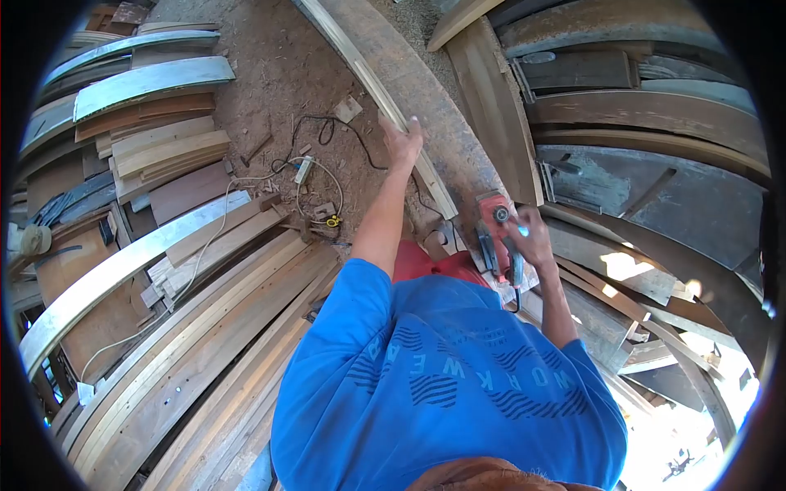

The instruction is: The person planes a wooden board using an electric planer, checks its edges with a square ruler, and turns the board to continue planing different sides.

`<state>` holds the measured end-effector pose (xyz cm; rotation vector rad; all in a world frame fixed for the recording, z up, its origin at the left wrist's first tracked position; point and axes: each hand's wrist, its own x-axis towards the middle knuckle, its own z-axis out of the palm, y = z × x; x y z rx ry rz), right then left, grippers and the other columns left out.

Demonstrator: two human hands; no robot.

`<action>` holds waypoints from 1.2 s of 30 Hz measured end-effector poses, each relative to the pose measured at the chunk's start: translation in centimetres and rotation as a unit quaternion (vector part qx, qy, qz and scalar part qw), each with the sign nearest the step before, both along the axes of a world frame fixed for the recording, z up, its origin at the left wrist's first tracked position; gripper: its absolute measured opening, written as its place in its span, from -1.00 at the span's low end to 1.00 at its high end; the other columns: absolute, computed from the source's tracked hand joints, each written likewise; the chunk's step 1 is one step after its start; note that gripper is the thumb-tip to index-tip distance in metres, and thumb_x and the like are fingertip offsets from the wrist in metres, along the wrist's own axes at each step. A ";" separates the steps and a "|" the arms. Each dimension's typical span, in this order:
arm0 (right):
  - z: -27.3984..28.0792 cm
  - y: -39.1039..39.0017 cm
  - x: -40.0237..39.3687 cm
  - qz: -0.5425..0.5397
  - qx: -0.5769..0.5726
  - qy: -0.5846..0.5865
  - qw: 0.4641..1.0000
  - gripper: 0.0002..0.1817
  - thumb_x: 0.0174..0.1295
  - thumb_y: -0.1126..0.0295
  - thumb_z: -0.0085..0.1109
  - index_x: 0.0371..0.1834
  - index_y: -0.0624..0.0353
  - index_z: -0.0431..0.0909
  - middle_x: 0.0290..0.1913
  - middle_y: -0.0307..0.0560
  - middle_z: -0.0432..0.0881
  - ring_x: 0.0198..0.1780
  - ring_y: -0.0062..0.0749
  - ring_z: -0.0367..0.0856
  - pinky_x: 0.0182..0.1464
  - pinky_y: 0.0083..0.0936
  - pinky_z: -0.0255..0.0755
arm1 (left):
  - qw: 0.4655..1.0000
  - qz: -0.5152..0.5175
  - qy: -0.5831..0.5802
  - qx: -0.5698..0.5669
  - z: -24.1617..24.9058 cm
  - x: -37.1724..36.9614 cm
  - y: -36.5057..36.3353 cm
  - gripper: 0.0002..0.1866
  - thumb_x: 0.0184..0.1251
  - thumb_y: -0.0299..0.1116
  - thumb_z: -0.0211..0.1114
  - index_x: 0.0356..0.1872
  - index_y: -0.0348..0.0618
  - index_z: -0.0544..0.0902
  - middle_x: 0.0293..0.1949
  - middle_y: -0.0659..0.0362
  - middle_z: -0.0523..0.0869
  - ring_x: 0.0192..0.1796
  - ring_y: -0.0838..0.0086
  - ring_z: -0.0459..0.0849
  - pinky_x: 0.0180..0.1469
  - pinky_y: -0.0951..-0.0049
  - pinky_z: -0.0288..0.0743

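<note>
My left hand (402, 144) is wrapped over a long, narrow strip of pale wood (434, 186), which lies along the left edge of a worn board bench (442, 102). On the near end of the bench rests a red power tool (494, 219) with a black knob. My right hand (532, 237) is just right of the tool, fingers apart and bent, with no firm hold visible. A dark cord leaves the tool's near end.
Stacked planks (164, 155) fill the left side, more boards (647, 114) the right. On the dirt floor (270, 82) lie looped cables, a power strip (304, 170), a hammer (257, 150) and a small wood offcut (348, 109).
</note>
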<state>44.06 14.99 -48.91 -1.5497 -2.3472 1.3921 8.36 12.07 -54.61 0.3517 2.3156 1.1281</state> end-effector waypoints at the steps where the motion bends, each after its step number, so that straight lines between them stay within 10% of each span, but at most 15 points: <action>1: -0.4 -1.2 3.1 0.002 -0.030 -0.029 0.999 -0.35 0.13 0.09 0.49 0.14 0.32 0.49 -0.05 0.25 0.73 0.02 -0.01 0.74 0.07 -0.20 0.57 | 0.999 0.004 0.007 0.032 -0.2 0.0 -0.3 -0.04 0.44 -0.08 0.21 0.59 -0.33 -0.17 0.36 -0.49 0.35 0.42 -0.24 0.39 0.47 0.03 0.28; 10: -2.3 -7.2 5.0 -0.070 -0.109 -0.024 0.991 -0.59 0.12 0.31 0.38 -0.01 0.30 0.58 -0.35 -0.05 0.69 -0.35 -0.31 0.69 -0.24 -0.31 0.57 | 0.985 -0.120 -0.040 0.121 -5.3 9.2 -9.5 -0.20 0.57 0.03 0.02 0.56 -0.37 0.06 0.42 -0.38 0.35 0.45 -0.10 0.39 0.44 0.11 0.28; 16: 3.5 -5.0 1.0 -0.139 -0.275 0.123 0.944 -0.79 0.28 0.44 0.27 -0.13 0.30 0.50 -0.56 -0.17 0.59 -0.56 -0.58 0.57 -0.51 -0.51 0.44 | 0.905 -0.072 -0.393 0.142 -2.4 13.0 -14.7 -0.12 0.55 0.13 0.09 0.68 0.09 -0.14 0.54 -0.15 0.24 0.53 0.07 0.30 0.44 0.00 0.27; 22: 7.7 -5.1 -2.6 -0.016 -0.191 0.220 0.957 -0.46 0.44 -0.07 0.18 -0.07 0.31 0.48 -0.53 -0.21 0.55 -0.53 -0.59 0.52 -0.45 -0.54 0.44 | 0.853 0.063 -0.473 0.210 -8.4 10.7 -14.3 -0.14 0.53 0.34 -0.09 0.68 0.23 -0.10 0.56 -0.14 0.20 0.54 0.02 0.25 0.57 -0.05 0.01; 31: 6.1 -7.3 -5.6 0.058 -0.199 0.176 0.962 -0.31 0.43 -0.19 0.06 0.01 0.39 0.51 -0.53 -0.05 0.61 -0.47 -0.38 0.64 -0.38 -0.37 0.50 | 0.811 0.137 -0.525 0.220 -9.9 9.9 -13.3 -0.34 0.53 0.31 -0.05 0.28 -0.01 0.55 0.28 0.15 0.59 0.29 0.30 0.55 0.38 0.14 0.38; 34: 5.7 -7.7 -6.4 0.071 -0.096 0.198 0.973 -0.32 0.42 -0.17 0.08 0.03 0.40 0.51 -0.54 0.04 0.62 -0.45 -0.20 0.69 -0.33 -0.24 0.53 | 0.810 0.089 -0.531 0.234 -10.3 10.0 -13.5 -0.15 0.50 0.43 -0.25 0.59 0.10 0.26 0.53 0.14 0.37 0.51 0.21 0.27 0.53 0.04 -0.04; 36: 5.7 -6.6 -7.7 0.081 -0.119 0.148 0.978 -0.35 0.41 -0.13 0.10 0.04 0.40 0.52 -0.47 0.22 0.66 -0.35 0.09 0.75 -0.25 -0.12 0.56 | 0.805 0.096 -0.521 0.267 -10.3 10.0 -13.7 -0.19 0.51 0.40 -0.19 0.55 0.07 0.31 0.47 0.14 0.44 0.50 0.25 0.29 0.53 0.05 0.01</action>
